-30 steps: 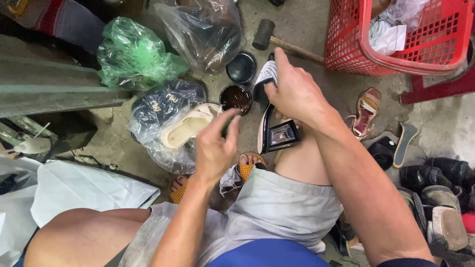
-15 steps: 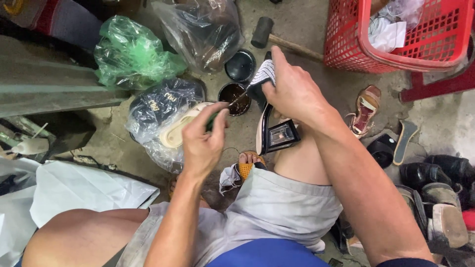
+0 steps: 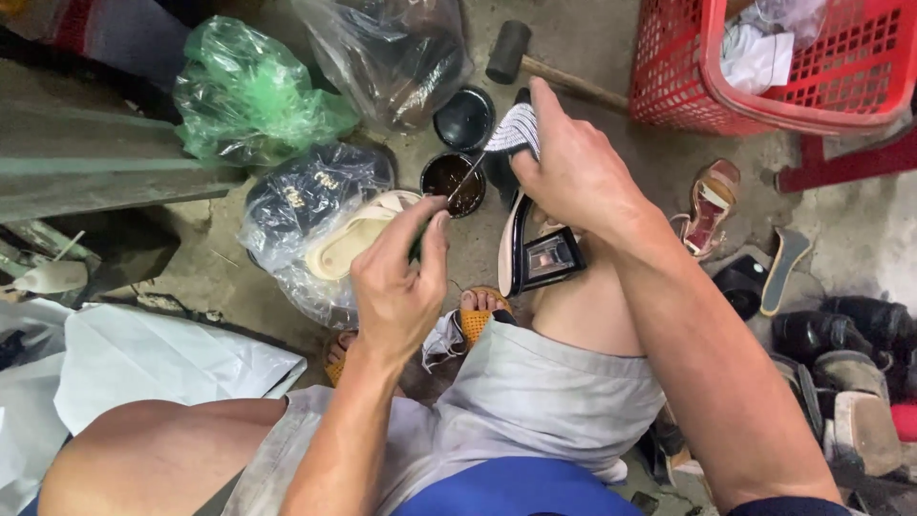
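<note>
Bare concrete floor [image 3: 611, 57] spreads out under me, stained and littered with shoe parts, and I sit low over it with my knees apart.

My left hand [image 3: 396, 287] pinches a thin brush [image 3: 457, 187] between thumb and the first fingers, all pressed together on its handle; the tip reaches far and right into a small round tin of dark glue [image 3: 452, 182] on the floor. Just beyond that tin lies its black lid [image 3: 464, 119].

My right hand [image 3: 578, 172] is wrapped over the far end of a shoe [image 3: 535, 248], fingers closed around the striped sole end while the shoe rests upright against my right knee; its black strap with a square buckle faces me. I cannot tell how my thumb sits underneath.

To the left of the tin sits a clear plastic bag with a cream sandal sole [image 3: 358, 239] in it, touching a dark bag behind, and farther left a green plastic bag [image 3: 248, 96]. A mallet [image 3: 535, 62] lies on the far floor, its handle pointing toward a red plastic basket [image 3: 764, 96] at the far right. A tan sandal [image 3: 707, 205] lies to the right of my knee, and dark shoes [image 3: 841, 334] crowd the right edge. White sheeting [image 3: 162, 358] lies near left.
</note>
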